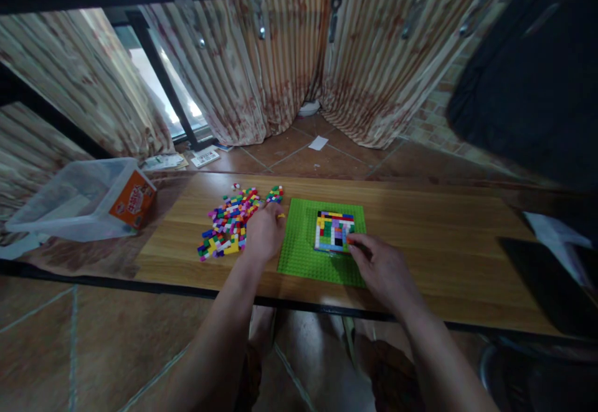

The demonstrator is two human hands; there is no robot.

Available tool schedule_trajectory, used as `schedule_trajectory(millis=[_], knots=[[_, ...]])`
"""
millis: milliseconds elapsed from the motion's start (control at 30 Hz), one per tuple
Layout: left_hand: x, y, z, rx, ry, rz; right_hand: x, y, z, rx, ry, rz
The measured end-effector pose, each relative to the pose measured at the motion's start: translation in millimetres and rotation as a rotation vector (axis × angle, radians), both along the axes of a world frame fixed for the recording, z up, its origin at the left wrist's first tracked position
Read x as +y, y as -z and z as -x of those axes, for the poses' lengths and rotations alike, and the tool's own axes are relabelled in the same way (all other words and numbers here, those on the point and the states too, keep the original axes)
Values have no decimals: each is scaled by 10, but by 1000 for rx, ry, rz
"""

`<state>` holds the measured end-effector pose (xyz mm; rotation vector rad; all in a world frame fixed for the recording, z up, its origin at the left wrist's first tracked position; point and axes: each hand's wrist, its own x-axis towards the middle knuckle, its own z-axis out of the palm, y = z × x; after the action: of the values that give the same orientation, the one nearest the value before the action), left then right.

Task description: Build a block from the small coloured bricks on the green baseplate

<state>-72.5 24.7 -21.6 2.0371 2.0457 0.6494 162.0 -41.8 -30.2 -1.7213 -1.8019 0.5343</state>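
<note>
While our left hand [264, 232] pinched a small yellow brick [281, 215] beside the loose pile [228, 225], our right hand [380, 268], fingers curled, touched the brick build [334, 231] on the green baseplate [303, 256] mid-surface; we judged the bricks light, rigid, best gripped by their sides.

Left hand [264, 232] knuckles up, fingers curled, mid-table; right hand [380, 268] nearer front edge, fingertips pinched; both forearms bare.

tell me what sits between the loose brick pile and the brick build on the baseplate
In the head view, the left hand and a bare strip of green baseplate lie between the loose brick pile and the brick build.
</note>
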Motion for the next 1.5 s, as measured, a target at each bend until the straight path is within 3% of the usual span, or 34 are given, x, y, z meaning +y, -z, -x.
schedule_trajectory(millis=[133,267,600,867,1200,1500], knots=[[-24,40,-195,-316,88,13,-4,-5,-1,0,-10,-8],[-87,72,-400,-478,168,9,-4,0,-8,-2,-7,-13],[-141,-3,-574,-405,111,51,-12,10,-8,10,-6,-14],[-124,83,-590,-501,79,40,-10,1,-5,5,-4,-3],[-110,95,-575,-572,147,59,-17,13,-3,-9,4,-9],[-155,23,-565,-432,166,45,-19,-11,1,-12,-6,-5]])
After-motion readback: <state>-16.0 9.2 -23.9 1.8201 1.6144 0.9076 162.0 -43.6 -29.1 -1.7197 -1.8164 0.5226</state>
